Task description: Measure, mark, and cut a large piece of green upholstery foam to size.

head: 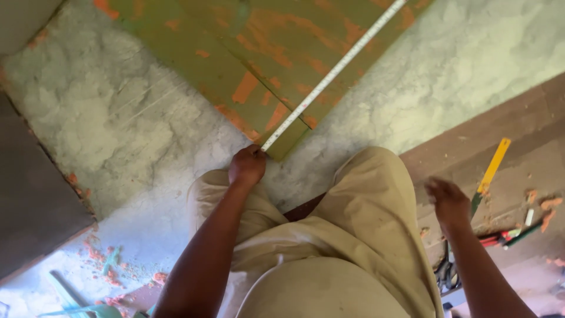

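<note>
A white measuring tape [329, 76] runs diagonally across a green board with worn orange patches [276, 47] lying on the grey concrete floor. My left hand [247, 166] pinches the tape's near end at the board's corner. My right hand [447, 200] hovers, blurred, over the brown floor strip on the right, close to a yellow-handled saw [489, 171]; it holds nothing. My knees in beige trousers fill the lower middle.
Red-handled and green-handled tools [506, 235] and dark pliers or scissors [448, 272] lie on the brown strip, among orange debris [550, 206]. More orange crumbs and teal scraps [106, 265] sit at lower left beside a dark slab [29, 194].
</note>
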